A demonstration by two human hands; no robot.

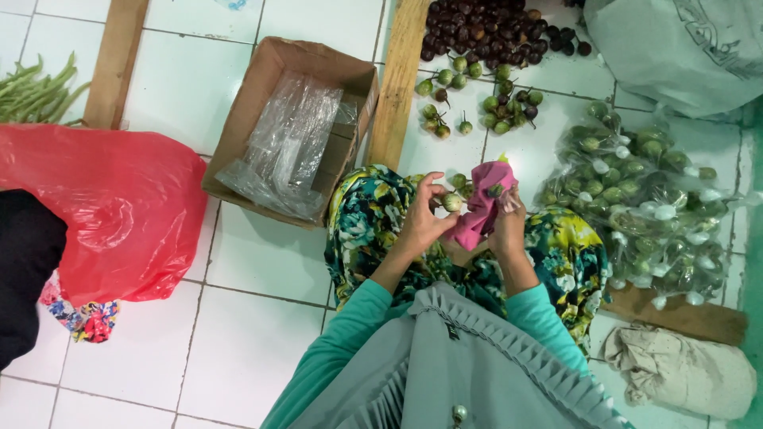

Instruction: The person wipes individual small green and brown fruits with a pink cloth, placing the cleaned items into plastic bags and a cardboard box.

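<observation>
My left hand pinches a small round green eggplant between thumb and fingers, held above my flowered lap. My right hand grips a pink cloth bunched right beside the eggplant, touching it. Just beyond my hands, loose small green eggplants lie scattered on the white tiled floor. A pile of dark purple round fruits sits further away at the top.
A heap of clear bags packed with green eggplants lies to the right. An open cardboard box holding clear plastic bags stands to the left, past a wooden plank. A red plastic bag, green beans and a beige cloth lie around.
</observation>
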